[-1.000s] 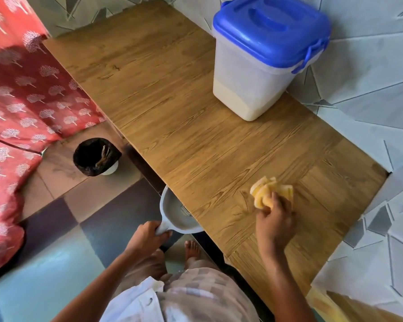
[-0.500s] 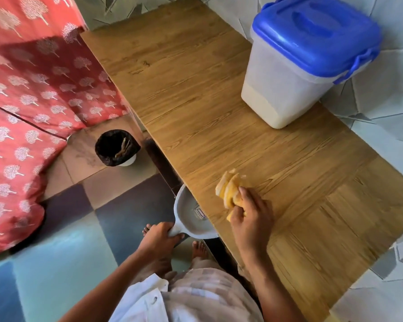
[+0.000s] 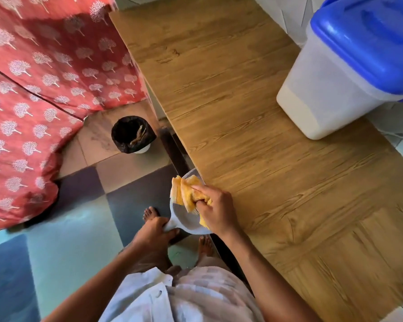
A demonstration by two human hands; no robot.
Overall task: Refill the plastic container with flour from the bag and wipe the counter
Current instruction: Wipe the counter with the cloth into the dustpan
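A translucent plastic container (image 3: 330, 94) with a shut blue lid stands at the back right of the wooden counter (image 3: 254, 126); pale flour fills its lower part. My right hand (image 3: 215, 209) is closed on a crumpled yellow cloth (image 3: 185, 194) at the counter's front edge, above a grey scoop pan (image 3: 186, 220). My left hand (image 3: 155, 232) grips that pan's handle and holds it just below the counter's edge. No flour bag is in view.
A small bin with a black liner (image 3: 133, 133) stands on the tiled floor (image 3: 75, 228) left of the counter. A red patterned cloth (image 3: 40, 89) hangs at the left. My bare feet are beneath the pan, and a tiled wall runs behind the counter.
My right hand has dragged the yellow cloth from the counter's right part leftward to the front edge, over the pan. The left hand has kept the pan at the edge.
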